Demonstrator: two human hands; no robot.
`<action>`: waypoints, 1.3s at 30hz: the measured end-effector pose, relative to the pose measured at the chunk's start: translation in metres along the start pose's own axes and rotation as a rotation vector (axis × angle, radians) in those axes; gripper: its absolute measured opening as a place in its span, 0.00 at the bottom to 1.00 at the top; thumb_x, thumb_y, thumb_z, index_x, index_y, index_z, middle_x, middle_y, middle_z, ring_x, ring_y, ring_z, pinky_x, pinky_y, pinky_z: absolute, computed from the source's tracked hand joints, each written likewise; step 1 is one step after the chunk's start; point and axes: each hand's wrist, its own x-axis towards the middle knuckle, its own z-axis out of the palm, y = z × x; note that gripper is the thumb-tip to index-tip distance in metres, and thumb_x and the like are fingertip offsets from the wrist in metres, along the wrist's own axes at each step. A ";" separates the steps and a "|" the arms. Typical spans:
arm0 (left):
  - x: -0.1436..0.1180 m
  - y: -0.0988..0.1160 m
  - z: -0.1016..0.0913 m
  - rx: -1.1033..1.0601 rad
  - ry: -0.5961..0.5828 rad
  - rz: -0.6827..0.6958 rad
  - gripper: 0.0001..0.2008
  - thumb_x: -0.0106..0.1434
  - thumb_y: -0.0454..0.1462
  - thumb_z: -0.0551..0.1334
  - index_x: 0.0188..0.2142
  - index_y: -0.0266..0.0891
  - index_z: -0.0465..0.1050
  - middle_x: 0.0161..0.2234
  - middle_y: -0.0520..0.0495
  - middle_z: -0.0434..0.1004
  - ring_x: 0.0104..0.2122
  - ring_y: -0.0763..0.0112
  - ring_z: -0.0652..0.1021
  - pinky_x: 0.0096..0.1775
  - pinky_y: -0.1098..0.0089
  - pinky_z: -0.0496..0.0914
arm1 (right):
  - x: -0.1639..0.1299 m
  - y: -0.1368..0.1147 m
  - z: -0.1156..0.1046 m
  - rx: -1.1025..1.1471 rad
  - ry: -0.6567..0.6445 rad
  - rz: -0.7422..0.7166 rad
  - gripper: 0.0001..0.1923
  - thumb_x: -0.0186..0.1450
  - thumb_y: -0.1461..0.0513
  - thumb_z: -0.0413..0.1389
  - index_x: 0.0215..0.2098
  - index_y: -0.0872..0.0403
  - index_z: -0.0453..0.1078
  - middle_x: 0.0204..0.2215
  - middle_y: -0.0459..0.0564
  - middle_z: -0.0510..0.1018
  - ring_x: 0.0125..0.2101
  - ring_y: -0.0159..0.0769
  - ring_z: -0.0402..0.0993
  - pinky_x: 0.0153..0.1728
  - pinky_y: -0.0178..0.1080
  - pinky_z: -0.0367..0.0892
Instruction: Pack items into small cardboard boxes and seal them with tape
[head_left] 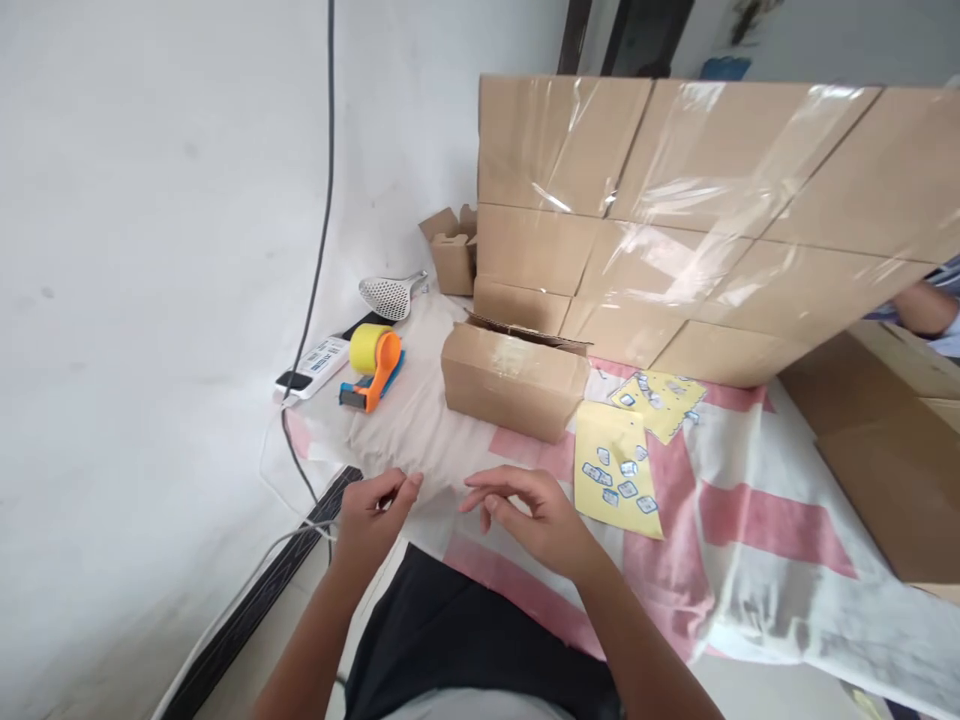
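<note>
My left hand (379, 510) hovers over the near edge of the cloth with its fingers curled and thumb against the index finger. Whether anything small is inside cannot be made out. To its right, my right hand (529, 505) has loosely stretched fingers and holds nothing visible. Just beyond both hands lies a brown cardboard box (510, 380), clear tape on its top and a flap raised along its far side. A yellow sheet with small blue-outlined stickers (619, 470) lies right of the box. An orange tape dispenser (382, 370) with a yellow roll (367, 347) stands left of it.
A tall wall of taped cartons (645, 200) rises behind. A skimmer (394, 293), a white labelled device (319, 367) and a small open box (451, 255) are at the back left. A cable (324, 220) hangs by the wall. Another person's arm (926, 305) shows right, beside an open carton (877, 450).
</note>
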 end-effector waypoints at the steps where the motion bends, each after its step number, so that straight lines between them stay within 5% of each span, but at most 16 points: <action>1: 0.003 0.003 0.003 -0.005 -0.003 0.015 0.23 0.68 0.42 0.59 0.18 0.37 0.63 0.17 0.56 0.52 0.20 0.79 0.57 0.25 0.72 0.54 | 0.003 0.002 -0.003 -0.076 0.114 -0.039 0.12 0.69 0.62 0.56 0.48 0.50 0.78 0.37 0.51 0.84 0.33 0.34 0.76 0.37 0.40 0.67; 4: 0.012 0.013 0.013 -0.018 -0.005 0.063 0.23 0.68 0.42 0.59 0.18 0.38 0.61 0.17 0.56 0.52 0.20 0.79 0.57 0.25 0.72 0.55 | 0.012 0.017 -0.007 -0.054 0.338 -0.010 0.21 0.63 0.59 0.63 0.55 0.49 0.72 0.49 0.55 0.81 0.41 0.37 0.76 0.36 0.39 0.66; 6: 0.017 0.019 0.018 -0.022 -0.015 0.087 0.23 0.68 0.42 0.59 0.18 0.38 0.59 0.17 0.56 0.53 0.20 0.78 0.57 0.25 0.73 0.56 | 0.017 0.028 -0.004 0.153 0.231 0.130 0.32 0.60 0.55 0.67 0.60 0.48 0.67 0.57 0.58 0.77 0.41 0.37 0.76 0.34 0.37 0.67; 9: 0.022 0.023 0.025 -0.018 -0.024 0.095 0.24 0.68 0.42 0.58 0.17 0.38 0.57 0.17 0.56 0.52 0.19 0.78 0.57 0.24 0.73 0.55 | 0.017 0.038 0.005 0.374 -0.003 0.309 0.23 0.60 0.50 0.67 0.49 0.52 0.73 0.39 0.53 0.83 0.28 0.32 0.74 0.30 0.36 0.63; 12: 0.026 0.021 0.028 0.026 -0.005 0.104 0.25 0.68 0.43 0.58 0.17 0.39 0.56 0.16 0.56 0.51 0.19 0.78 0.56 0.24 0.73 0.55 | 0.012 0.037 0.007 0.405 0.001 0.366 0.18 0.61 0.49 0.67 0.28 0.54 0.73 0.20 0.45 0.74 0.21 0.29 0.65 0.27 0.36 0.58; 18: 0.036 0.005 0.028 0.345 0.041 0.452 0.19 0.69 0.38 0.62 0.20 0.39 0.66 0.17 0.54 0.63 0.20 0.76 0.64 0.28 0.71 0.57 | 0.006 0.013 -0.023 0.456 0.091 0.332 0.17 0.60 0.52 0.67 0.22 0.54 0.73 0.16 0.40 0.61 0.19 0.26 0.49 0.26 0.37 0.46; 20: 0.039 0.004 0.031 0.419 0.050 0.566 0.18 0.69 0.36 0.63 0.22 0.39 0.67 0.18 0.54 0.66 0.21 0.76 0.65 0.29 0.70 0.57 | 0.010 0.001 -0.032 0.390 0.148 0.284 0.16 0.61 0.53 0.66 0.22 0.53 0.74 0.20 0.43 0.65 0.22 0.28 0.55 0.27 0.37 0.50; 23: 0.041 0.009 0.043 0.412 0.040 0.623 0.18 0.69 0.34 0.63 0.22 0.38 0.65 0.18 0.54 0.65 0.21 0.76 0.65 0.29 0.70 0.57 | 0.017 -0.015 -0.040 0.249 0.250 0.138 0.14 0.63 0.54 0.66 0.23 0.51 0.76 0.36 0.51 0.76 0.40 0.37 0.70 0.38 0.38 0.63; 25: 0.042 0.014 0.052 0.344 0.022 0.609 0.18 0.69 0.34 0.62 0.22 0.38 0.65 0.18 0.54 0.64 0.21 0.76 0.65 0.29 0.71 0.57 | 0.022 -0.021 -0.042 0.236 0.262 0.056 0.14 0.65 0.54 0.65 0.23 0.50 0.78 0.45 0.52 0.78 0.47 0.41 0.72 0.46 0.41 0.66; 29: 0.047 0.027 0.068 0.114 0.016 0.505 0.18 0.70 0.34 0.60 0.22 0.38 0.65 0.17 0.55 0.62 0.20 0.77 0.64 0.27 0.73 0.57 | 0.030 -0.026 -0.048 0.261 0.210 -0.078 0.20 0.68 0.45 0.58 0.31 0.49 0.82 0.41 0.55 0.82 0.35 0.41 0.75 0.40 0.45 0.69; 31: 0.051 0.032 0.073 0.008 -0.007 0.407 0.19 0.70 0.36 0.60 0.21 0.38 0.64 0.17 0.55 0.61 0.20 0.78 0.62 0.26 0.73 0.56 | 0.033 -0.028 -0.054 0.171 0.240 -0.155 0.20 0.67 0.43 0.59 0.39 0.48 0.83 0.42 0.55 0.83 0.40 0.45 0.77 0.43 0.47 0.71; 35: 0.061 0.042 0.080 -0.131 -0.095 0.210 0.21 0.69 0.43 0.60 0.20 0.38 0.64 0.17 0.55 0.58 0.19 0.78 0.59 0.25 0.72 0.54 | 0.044 -0.036 -0.065 -0.004 0.378 -0.173 0.12 0.66 0.53 0.64 0.47 0.45 0.79 0.40 0.51 0.85 0.44 0.45 0.80 0.48 0.49 0.73; 39: 0.069 0.053 0.087 -0.232 -0.155 0.052 0.23 0.67 0.46 0.59 0.20 0.38 0.60 0.18 0.55 0.53 0.21 0.77 0.57 0.26 0.71 0.53 | 0.063 -0.044 -0.074 -0.073 0.464 -0.216 0.25 0.66 0.58 0.64 0.61 0.43 0.69 0.33 0.45 0.84 0.40 0.40 0.81 0.48 0.46 0.73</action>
